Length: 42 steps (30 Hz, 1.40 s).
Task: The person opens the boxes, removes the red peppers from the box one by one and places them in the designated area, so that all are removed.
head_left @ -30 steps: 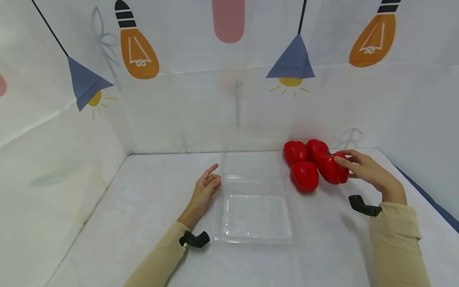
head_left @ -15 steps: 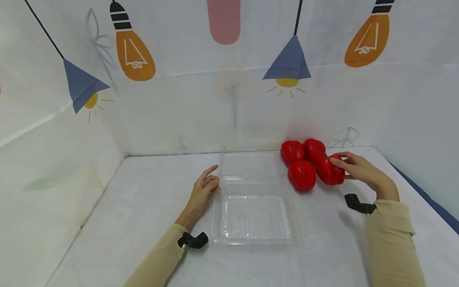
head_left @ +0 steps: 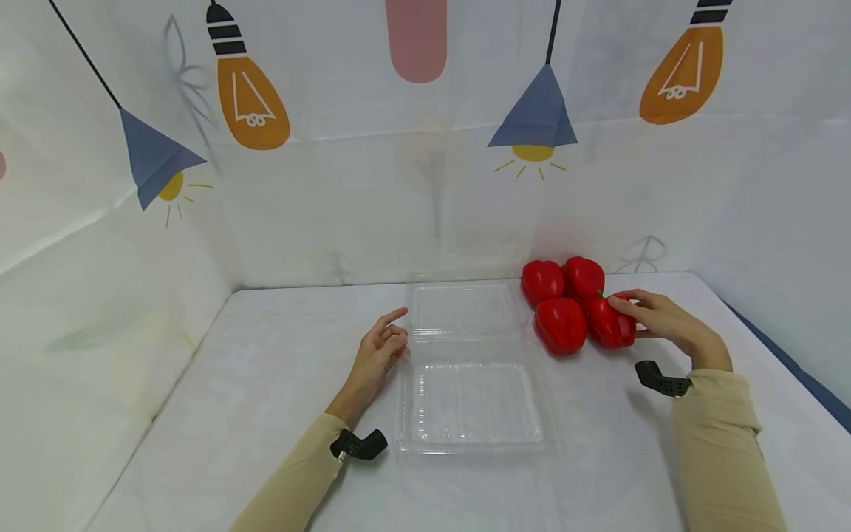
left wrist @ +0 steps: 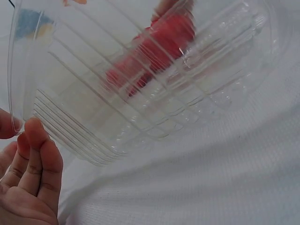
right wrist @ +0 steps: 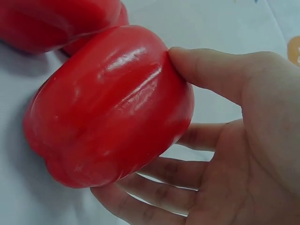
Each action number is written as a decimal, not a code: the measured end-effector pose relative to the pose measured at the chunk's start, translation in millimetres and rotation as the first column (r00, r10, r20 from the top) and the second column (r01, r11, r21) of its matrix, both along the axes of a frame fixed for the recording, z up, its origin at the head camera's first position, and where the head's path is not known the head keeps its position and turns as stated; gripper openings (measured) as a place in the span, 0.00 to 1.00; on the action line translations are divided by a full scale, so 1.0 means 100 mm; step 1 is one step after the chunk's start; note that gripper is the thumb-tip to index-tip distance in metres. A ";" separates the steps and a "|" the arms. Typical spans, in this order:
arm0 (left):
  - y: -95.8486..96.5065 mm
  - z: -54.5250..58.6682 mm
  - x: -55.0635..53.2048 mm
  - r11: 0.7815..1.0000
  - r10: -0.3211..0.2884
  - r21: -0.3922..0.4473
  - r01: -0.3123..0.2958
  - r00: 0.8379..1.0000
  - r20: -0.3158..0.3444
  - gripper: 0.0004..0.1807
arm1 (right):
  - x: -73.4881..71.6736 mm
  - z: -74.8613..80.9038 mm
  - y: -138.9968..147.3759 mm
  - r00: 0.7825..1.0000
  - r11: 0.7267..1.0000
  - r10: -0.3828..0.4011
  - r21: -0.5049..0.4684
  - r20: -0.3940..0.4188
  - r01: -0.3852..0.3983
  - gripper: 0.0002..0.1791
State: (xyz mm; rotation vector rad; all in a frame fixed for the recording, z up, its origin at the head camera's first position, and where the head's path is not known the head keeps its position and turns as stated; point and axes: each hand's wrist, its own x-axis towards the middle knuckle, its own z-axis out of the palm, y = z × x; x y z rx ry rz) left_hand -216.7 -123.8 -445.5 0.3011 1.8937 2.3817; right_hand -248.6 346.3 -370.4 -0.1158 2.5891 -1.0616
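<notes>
My right hand [head_left: 671, 321] grips a red bell pepper [head_left: 610, 325] at the right of the table. In the right wrist view the thumb lies on top of the pepper [right wrist: 112, 108] and the fingers curve under it. It sits close against other red bell peppers [head_left: 561, 326] in a cluster. A clear plastic clamshell container [head_left: 475, 445] lies unfolded in the middle. My left hand [head_left: 374, 362] is at its left edge, index finger extended. In the left wrist view, the container's rim [left wrist: 13, 93] passes between the fingertips of my left hand [left wrist: 33, 173], which pinch it.
Two more red bell peppers [head_left: 542, 283] stand behind, near the back wall. White cloth covers the table [head_left: 266, 355]. A printed white curtain [head_left: 332, 207] encloses the back and sides.
My right hand has moved slightly left and down, bringing its bell pepper lower and closer to the cluster. The left hand and the container hardly change; the head view has shifted a little.
</notes>
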 end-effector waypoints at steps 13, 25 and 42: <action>0.01 0.00 0.01 1.000 -0.004 -0.007 0.004 1.000 -0.001 0.27 | -0.03 -0.08 0.01 0.999 0.999 -0.030 -0.022 0.029 0.031 0.48; -0.01 -0.01 0.05 1.000 0.015 -0.027 -0.015 1.000 0.002 0.23 | -0.08 -0.14 -0.02 0.998 0.998 -0.059 -0.001 0.024 0.059 0.48; 0.00 0.00 0.07 0.999 0.008 -0.038 -0.008 1.000 -0.014 0.21 | -0.04 -0.10 -0.08 0.993 0.994 -0.103 -0.012 0.056 0.104 0.50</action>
